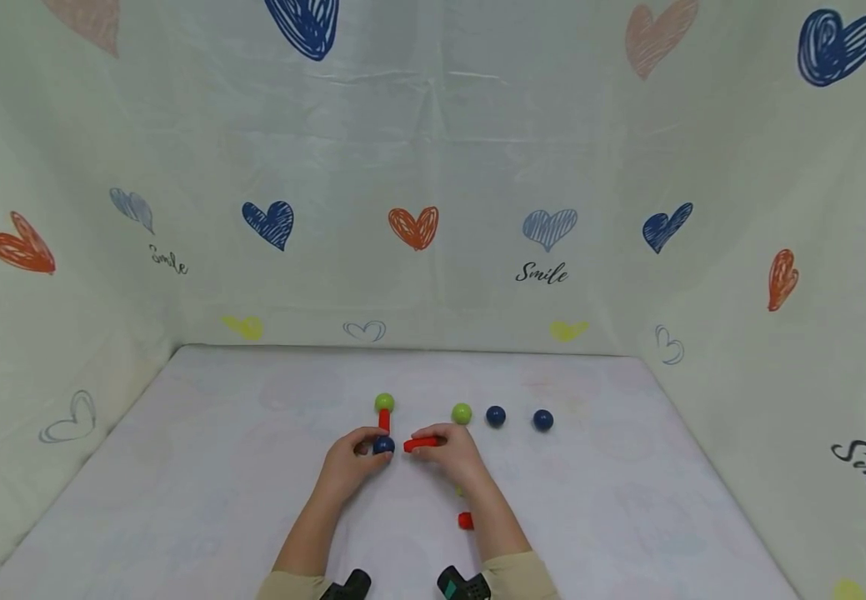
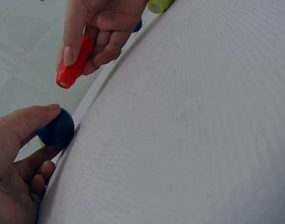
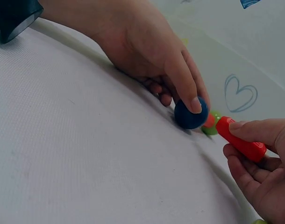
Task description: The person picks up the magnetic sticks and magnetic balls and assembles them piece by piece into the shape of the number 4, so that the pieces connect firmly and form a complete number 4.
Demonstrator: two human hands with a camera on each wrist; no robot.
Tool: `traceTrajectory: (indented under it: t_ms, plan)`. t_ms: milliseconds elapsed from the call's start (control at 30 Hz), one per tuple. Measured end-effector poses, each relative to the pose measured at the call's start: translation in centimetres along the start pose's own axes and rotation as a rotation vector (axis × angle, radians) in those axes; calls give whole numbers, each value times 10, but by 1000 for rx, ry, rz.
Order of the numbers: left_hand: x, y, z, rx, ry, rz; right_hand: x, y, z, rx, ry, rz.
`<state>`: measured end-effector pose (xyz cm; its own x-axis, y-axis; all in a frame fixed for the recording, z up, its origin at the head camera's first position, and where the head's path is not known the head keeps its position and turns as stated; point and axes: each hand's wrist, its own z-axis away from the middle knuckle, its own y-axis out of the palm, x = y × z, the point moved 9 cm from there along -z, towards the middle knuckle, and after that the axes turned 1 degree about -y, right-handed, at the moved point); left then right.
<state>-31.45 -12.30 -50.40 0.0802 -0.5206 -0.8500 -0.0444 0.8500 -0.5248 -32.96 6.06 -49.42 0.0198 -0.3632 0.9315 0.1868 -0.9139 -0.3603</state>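
In the head view my left hand pinches a dark blue ball between thumb and fingers. From that ball a short red rod runs away to a light green ball, all in one line. My right hand holds a second red rod, thumb on one side and fingers on the other. The rod's free end points left toward the blue ball, with a small gap between them. A small hole shows in that end of the red rod in the left wrist view.
Beyond my right hand lie a green ball and two blue balls on the white table. Another red piece and a bit of green are partly hidden by my right forearm. A heart-printed cloth hangs behind.
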Motion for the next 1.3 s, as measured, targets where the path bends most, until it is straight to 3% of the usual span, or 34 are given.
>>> traceTrajectory:
  t_ms: [500, 1300]
  plan:
    - [-5, -2, 0, 5, 22, -12, -2, 6, -8, -15, 52, -16]
    - [-5, -2, 0, 52, 29, 13, 6, 16, -10, 9, 23, -33]
